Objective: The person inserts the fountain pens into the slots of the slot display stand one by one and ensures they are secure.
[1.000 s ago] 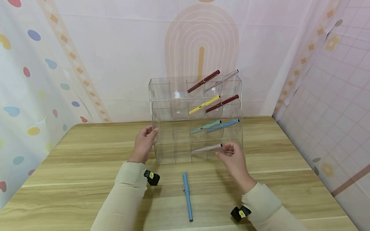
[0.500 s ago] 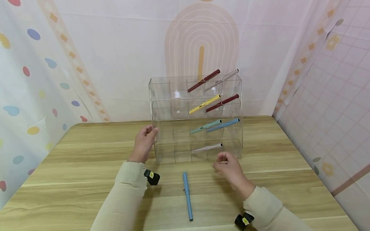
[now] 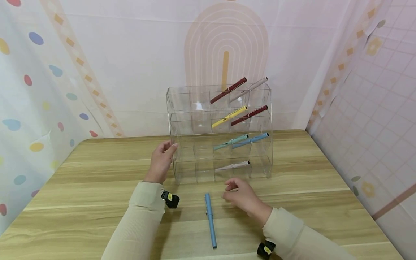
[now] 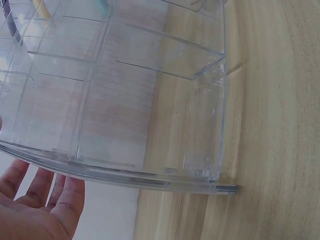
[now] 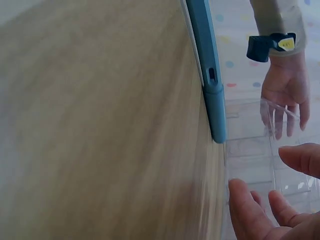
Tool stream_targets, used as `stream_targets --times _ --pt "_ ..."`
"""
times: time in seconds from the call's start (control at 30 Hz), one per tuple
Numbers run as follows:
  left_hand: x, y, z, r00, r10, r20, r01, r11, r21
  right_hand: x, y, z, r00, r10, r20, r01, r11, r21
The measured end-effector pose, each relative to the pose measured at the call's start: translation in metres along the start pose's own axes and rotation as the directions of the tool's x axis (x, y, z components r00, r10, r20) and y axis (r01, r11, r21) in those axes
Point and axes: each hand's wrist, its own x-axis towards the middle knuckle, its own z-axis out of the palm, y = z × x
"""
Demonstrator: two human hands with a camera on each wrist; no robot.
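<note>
A clear acrylic pen rack with tiered compartments stands at the middle of the table. My left hand grips its left side panel, thumb in front and fingers behind. In the head view my right hand hovers in front of the rack with nothing in it. Its thumb and fingers are spread apart in the right wrist view. A blue capped pen lies on the table, left of the right hand, its clip end toward the rack.
Pens fill right-hand compartments: a dark red pen and a pale pen on top, a yellow pen below, then a green pen and a blue pen, and a pale pen lowest. Patterned cloth hangs behind.
My right hand has moved away from the lowest pale pen, toward the front and left, nearer the blue pen on the table. The left hand stays at the rack's side.
</note>
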Motion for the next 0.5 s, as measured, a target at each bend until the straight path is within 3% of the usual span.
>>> stream_targets --times 0.27,0.5 --pt "0.003 -0.001 0.001 1.0 -0.007 -0.025 0.007 1.0 -0.003 0.009 0.0 0.011 0.993 0.003 0.122 0.001 1.0 -0.031" --pt "0.004 -0.002 0.001 1.0 -0.002 -0.025 0.002 1.0 -0.003 0.014 -0.005 0.02 0.983 0.025 0.182 -0.011 0.997 -0.076"
